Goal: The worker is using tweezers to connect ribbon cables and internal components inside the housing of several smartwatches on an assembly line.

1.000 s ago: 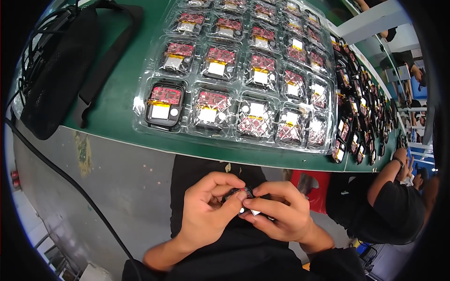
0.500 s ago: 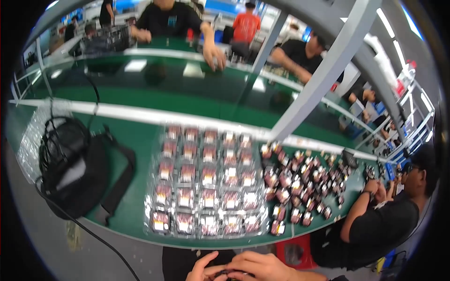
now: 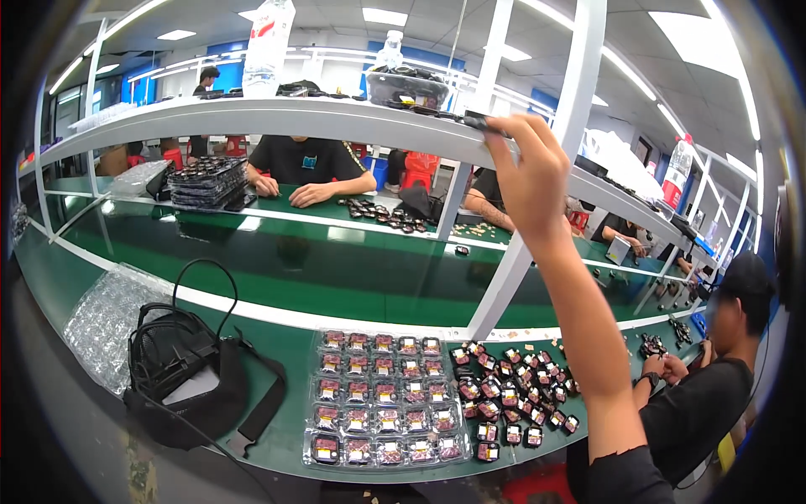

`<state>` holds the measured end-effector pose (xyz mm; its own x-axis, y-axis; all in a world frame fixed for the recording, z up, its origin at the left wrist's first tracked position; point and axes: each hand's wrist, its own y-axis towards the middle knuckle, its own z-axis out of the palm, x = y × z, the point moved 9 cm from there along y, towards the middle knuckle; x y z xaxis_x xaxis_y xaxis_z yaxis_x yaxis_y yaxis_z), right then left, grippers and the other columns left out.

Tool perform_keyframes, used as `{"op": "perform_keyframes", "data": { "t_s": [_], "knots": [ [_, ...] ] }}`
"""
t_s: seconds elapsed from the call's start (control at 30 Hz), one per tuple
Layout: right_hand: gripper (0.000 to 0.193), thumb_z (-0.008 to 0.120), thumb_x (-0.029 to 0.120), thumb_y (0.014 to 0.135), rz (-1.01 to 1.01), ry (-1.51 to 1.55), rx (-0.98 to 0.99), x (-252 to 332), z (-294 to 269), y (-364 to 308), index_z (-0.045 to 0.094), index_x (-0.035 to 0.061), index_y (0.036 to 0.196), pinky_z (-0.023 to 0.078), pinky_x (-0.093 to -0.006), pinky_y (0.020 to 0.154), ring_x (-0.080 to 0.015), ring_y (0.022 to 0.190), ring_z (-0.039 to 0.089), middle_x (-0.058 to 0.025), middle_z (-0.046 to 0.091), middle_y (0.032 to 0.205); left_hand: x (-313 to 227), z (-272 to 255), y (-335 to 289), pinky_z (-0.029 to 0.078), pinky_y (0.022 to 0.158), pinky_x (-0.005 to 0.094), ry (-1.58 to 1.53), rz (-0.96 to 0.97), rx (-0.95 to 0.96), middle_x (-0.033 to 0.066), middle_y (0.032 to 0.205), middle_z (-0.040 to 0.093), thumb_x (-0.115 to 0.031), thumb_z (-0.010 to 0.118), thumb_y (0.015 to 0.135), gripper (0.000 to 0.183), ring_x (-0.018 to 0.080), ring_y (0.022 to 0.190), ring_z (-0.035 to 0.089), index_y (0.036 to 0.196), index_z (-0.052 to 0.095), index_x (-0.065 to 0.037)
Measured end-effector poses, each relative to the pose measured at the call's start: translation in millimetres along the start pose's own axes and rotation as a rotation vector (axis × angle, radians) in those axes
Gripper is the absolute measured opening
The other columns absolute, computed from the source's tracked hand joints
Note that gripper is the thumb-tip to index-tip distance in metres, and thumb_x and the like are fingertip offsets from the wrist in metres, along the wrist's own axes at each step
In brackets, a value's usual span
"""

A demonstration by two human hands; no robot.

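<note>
My right hand [image 3: 533, 172] is raised to the overhead white shelf [image 3: 277, 120]. Its fingers pinch a small dark object [image 3: 485, 123] at the shelf's edge; the kind is not clear. Left of it on the shelf, a clear tub [image 3: 407, 91] holds several black pieces. Below, a clear plastic blister tray [image 3: 386, 395] lies on the green table, its pockets filled with small black square devices with pinkish faces and labels. A loose heap of the same devices [image 3: 510, 391] spreads to the tray's right, partly behind my forearm. My left hand is out of view.
A black bag [image 3: 189, 378] with a strap and cable sits left of the tray, beside bubble wrap [image 3: 109, 328]. A grey post [image 3: 504, 290] rises behind the heap. Co-workers sit opposite and at the right [image 3: 714, 395]. A plastic bottle [image 3: 267, 50] stands on the shelf.
My view has tilted up. Both hands were together below the table edge; the right has risen to the shelf and the left has left the view.
</note>
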<state>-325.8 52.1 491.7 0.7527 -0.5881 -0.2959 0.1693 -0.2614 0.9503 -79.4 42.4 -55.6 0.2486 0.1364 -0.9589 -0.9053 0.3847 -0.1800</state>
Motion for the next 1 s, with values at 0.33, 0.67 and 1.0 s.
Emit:
{"op": "perform_keyframes", "data": {
  "t_s": [0.33,0.67,1.0],
  "knots": [
    [0.019,0.065,0.008,0.088,0.120,0.046,0.316,-66,100,10,0.073,0.0032,0.104,0.053,-0.0410,0.082,-0.0350,0.091,0.068,-0.0144,0.071,0.100,12,-5,-3,0.052,0.083,0.0245,-0.017,-0.021,-0.024,0.0072,0.110,0.066,-0.002,0.062,0.092,0.039,0.0115,0.094,0.064,0.130,0.055,-0.001],
    [0.027,0.058,0.008,0.094,0.163,0.020,0.350,-49,62,1,0.066,0.0005,0.119,0.051,-0.0387,0.090,-0.0372,0.102,0.067,-0.0216,0.070,0.108,7,2,1,0.052,0.081,0.0234,-0.029,0.032,-0.018,0.0058,0.107,0.068,-0.004,0.062,0.094,0.035,0.0094,0.090,0.063,0.128,0.057,-0.002],
    [0.030,0.071,0.005,0.082,0.377,0.177,0.845,68,-31,-189,0.067,0.0051,0.112,0.058,-0.0364,0.071,-0.0307,0.092,0.069,-0.0134,0.067,0.110,9,0,6,0.051,0.076,0.0237,0.036,-0.002,-0.013,0.0066,0.105,0.069,-0.007,0.064,0.095,0.031,0.0095,0.085,0.062,0.126,0.060,-0.003]
  ]
}}
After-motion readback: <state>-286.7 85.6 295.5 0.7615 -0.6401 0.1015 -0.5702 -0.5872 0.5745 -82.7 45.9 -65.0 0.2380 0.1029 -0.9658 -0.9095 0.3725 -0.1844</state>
